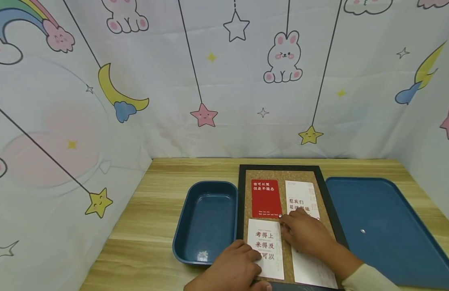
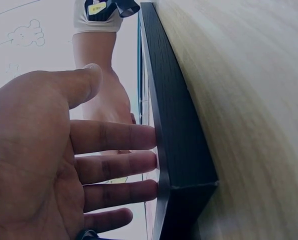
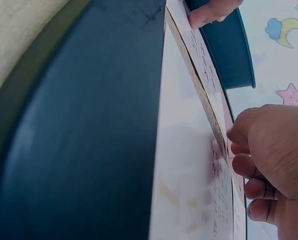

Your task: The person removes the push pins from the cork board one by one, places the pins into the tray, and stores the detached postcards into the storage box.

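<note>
A cork board (image 1: 282, 226) in a black frame bears a red card (image 1: 266, 198) at upper left and white cards with printed characters elsewhere. My right hand (image 1: 308, 232) is over the middle of the board, fingers curled, its thumb and forefinger pinching at a small silver thumbtack (image 1: 280, 216) by the red card's lower right corner. A second thumbtack (image 1: 318, 218) shows at the upper right white card's edge. On the lower left white card (image 1: 266, 258) rest the fingertips of my left hand (image 1: 231, 266). In the left wrist view those fingers are fairly straight, reaching over the frame edge (image 2: 181, 125).
Left of the board stands a deep blue tray (image 1: 178, 234) with a small whitish patch (image 1: 202, 256) inside. To the right lies a flat blue tray (image 1: 388, 250) with a loose thumbtack (image 1: 363, 231) on it. A printed curtain (image 1: 246, 137) hangs behind the wooden table (image 1: 137, 242).
</note>
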### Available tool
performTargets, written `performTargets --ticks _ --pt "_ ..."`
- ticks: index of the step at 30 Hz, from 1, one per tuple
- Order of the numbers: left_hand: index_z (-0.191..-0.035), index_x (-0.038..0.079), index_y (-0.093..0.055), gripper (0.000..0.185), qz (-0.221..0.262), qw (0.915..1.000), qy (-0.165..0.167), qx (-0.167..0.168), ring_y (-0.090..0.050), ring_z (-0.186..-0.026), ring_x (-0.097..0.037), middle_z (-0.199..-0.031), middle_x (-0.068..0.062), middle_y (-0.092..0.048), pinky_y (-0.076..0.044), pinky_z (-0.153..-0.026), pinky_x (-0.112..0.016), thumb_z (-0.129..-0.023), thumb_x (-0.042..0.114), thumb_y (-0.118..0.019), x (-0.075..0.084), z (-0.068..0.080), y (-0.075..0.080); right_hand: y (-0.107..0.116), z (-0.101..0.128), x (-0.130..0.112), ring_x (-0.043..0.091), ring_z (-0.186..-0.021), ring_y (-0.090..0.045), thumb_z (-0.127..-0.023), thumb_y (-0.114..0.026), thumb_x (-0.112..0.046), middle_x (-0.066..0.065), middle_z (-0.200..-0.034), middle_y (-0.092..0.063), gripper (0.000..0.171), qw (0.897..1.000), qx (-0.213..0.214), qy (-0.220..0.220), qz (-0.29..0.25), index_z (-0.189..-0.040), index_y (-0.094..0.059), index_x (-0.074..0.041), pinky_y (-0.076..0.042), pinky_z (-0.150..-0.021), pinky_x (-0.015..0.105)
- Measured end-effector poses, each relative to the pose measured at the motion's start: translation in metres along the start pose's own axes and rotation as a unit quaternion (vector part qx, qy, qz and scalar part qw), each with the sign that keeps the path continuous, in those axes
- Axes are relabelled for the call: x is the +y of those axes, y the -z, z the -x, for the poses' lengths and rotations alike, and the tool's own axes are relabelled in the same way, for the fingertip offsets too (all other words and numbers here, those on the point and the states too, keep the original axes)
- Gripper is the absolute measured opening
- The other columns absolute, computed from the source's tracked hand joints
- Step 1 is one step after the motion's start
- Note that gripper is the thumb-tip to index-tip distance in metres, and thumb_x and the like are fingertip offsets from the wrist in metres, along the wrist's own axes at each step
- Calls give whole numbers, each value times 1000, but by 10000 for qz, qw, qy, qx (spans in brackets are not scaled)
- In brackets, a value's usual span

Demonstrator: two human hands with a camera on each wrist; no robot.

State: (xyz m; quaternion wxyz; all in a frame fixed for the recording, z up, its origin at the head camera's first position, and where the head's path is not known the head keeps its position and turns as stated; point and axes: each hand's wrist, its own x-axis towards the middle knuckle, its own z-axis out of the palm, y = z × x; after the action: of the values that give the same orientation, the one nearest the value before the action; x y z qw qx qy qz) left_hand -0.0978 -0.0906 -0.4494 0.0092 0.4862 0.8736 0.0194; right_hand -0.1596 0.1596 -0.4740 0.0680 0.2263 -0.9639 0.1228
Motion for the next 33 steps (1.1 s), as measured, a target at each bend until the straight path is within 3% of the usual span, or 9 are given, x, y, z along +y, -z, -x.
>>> performTargets --ticks 8,21,30,33 --pt "-87 28 -80 47 -53 10000 -10 38 -53 -88 -4 -98 12 -66 -43 -90 -27 -101 62 -50 0 0 -2 -3 -5 -5 14 -92 -57 -91 -71 -17 -6 -94 -68 15 9998 -118 -118 -102 -106 -74 -16 -52 -75 37" --pt "-89 28 -81 47 -95 9999 7 54 -54 -90 -4 -100 12 -67 -43 -91 -27 -100 62 -51 0 -1 -2 -9 -14 -11 16 -85 -54 -89 -71 -15 -5 -82 -60 5 9987 -297 -405 9 -91 -66 -16 -48 -64 36" --pt "-89 28 -81 47 -115 9999 18 27 -54 -89 -4 -99 12 -66 -43 -91 -27 -100 62 -51 0 -1 -1 -5 -15 -14 14 -84 -52 -88 -72 -14 -6 -80 -56 8 9980 -268 -561 -64 -91 -64 -16 -47 -63 34" --pt "-88 28 -81 47 -117 9999 8 19 -53 -88 -4 -98 12 -66 -43 -91 -27 -100 62 -51 0 -1 -1 -2 -14 -15 13 -78 -54 -87 -71 -11 -6 -80 -56 10 9971 -211 -641 -350 -95 -66 -13 -48 -63 34"
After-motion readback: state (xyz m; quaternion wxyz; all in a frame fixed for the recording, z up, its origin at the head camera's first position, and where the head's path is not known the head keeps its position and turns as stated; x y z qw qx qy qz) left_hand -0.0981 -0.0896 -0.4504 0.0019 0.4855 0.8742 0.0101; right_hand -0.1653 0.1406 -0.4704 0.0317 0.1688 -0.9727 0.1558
